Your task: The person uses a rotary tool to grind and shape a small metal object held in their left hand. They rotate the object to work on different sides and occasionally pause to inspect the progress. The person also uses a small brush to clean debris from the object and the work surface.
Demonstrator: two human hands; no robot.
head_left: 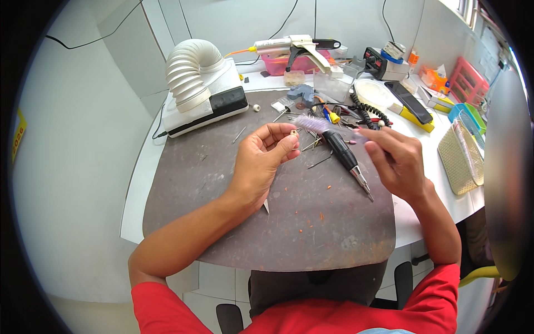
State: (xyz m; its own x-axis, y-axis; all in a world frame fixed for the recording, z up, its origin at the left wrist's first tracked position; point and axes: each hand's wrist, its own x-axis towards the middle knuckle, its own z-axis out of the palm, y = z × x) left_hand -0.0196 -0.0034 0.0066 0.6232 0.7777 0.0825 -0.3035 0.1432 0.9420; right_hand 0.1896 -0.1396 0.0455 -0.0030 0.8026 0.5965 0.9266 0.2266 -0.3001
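Observation:
My left hand [264, 153] is raised over the brown mat, with thumb and fingertips pinching a small ivory and gold-brown piece [293, 133], perhaps a dental crown. Fingers closed, my right hand [396, 158] holds the pale purple, see-through end of what looks like a brush [361, 134]. Pale purple bristles [311, 123] show beside the left fingertips, blurred; I cannot make out how they join the held end. Between my hands lies a black and silver rotary handpiece [346, 156], its tip toward me. Below my left wrist a pointed metal blade [266, 206] shows partly.
A white dust extractor with a ribbed hose [189, 72] stands at the back left. Behind my hands are scattered burs and tools [311, 142], a dispensing gun [303, 47] and a pink tray [272, 65]. Orange crumbs dot the mat [267, 239]. A phone [409, 101] lies at right.

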